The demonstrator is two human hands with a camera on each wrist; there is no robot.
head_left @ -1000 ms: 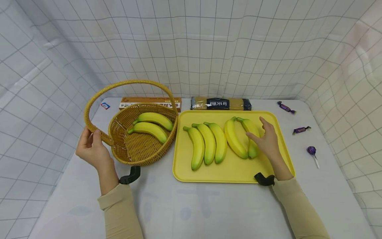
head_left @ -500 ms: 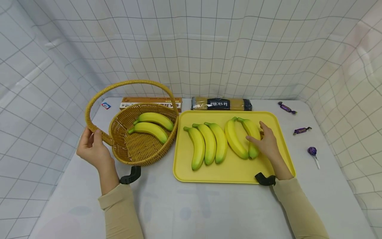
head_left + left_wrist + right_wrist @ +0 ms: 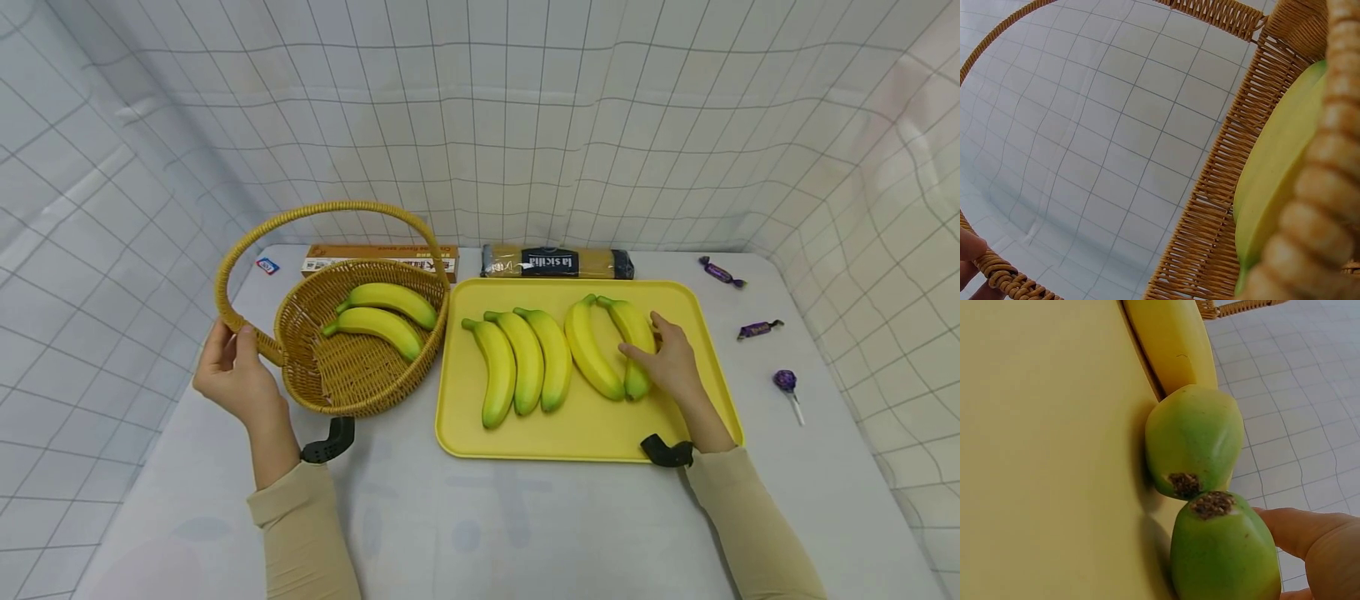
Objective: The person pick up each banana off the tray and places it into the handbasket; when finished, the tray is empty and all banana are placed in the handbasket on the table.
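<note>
Currently mid-transfer by the look of it: two bananas [image 3: 381, 318] in basket [image 3: 330, 383], five on tray [image 3: 585, 429]. Left hand [image 3: 234, 375] at 9 o'clock of basket, fingers curled round handle [image 3: 247, 242] base, steadying it. Right hand [image 3: 671, 360] on rightmost banana [image 3: 632, 333], at tray's 2 o'clock; thumb and fingers straddling it, closing but not clearly clamped, banana flat on tray beside its neighbour [image 3: 591, 346]. Likely step: securing the pick. Next move probably calls for firm pinch, clean lift clear of neighbour, carry toward 9 o'clock over tray rim. Pasta pack [image 3: 557, 262], box [image 3: 375, 255], candies [image 3: 757, 327] at 12 and 3 o'clock, uninvolved.
</note>
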